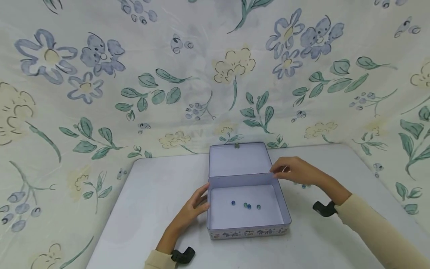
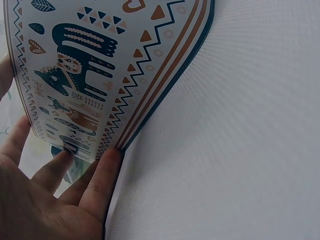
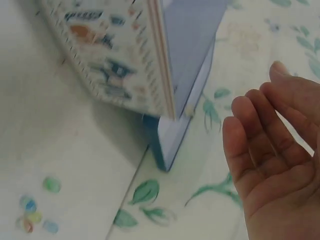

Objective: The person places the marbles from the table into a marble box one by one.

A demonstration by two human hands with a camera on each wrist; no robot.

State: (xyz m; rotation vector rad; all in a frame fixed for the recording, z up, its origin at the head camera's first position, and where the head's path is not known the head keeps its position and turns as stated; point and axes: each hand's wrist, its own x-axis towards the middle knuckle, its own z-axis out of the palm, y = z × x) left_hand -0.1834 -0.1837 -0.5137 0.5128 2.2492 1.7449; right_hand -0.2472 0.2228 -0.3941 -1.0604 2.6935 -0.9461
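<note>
An open-lidded tin box (image 1: 248, 232) with a pale lilac inside and patterned sides stands on the table. Several small blue and green glass marbles (image 1: 233, 203) lie on its floor. My left hand (image 1: 189, 212) rests against the box's left wall; its fingertips touch the patterned side (image 2: 82, 65) in the left wrist view. Beside the back right corner, near the hinge, is my right hand (image 1: 291, 170). In the right wrist view, the right hand's loosely bent fingers (image 3: 235, 142) stand apart from the box, with nothing visible in them.
More marbles (image 3: 51, 184), green, blue and yellowish, lie on the table to the right of the box, partly hidden by the right arm in the head view. The raised lid (image 1: 240, 160) leans back near the flower-printed backdrop (image 1: 201, 130). The white table (image 1: 158, 198) extends on both sides.
</note>
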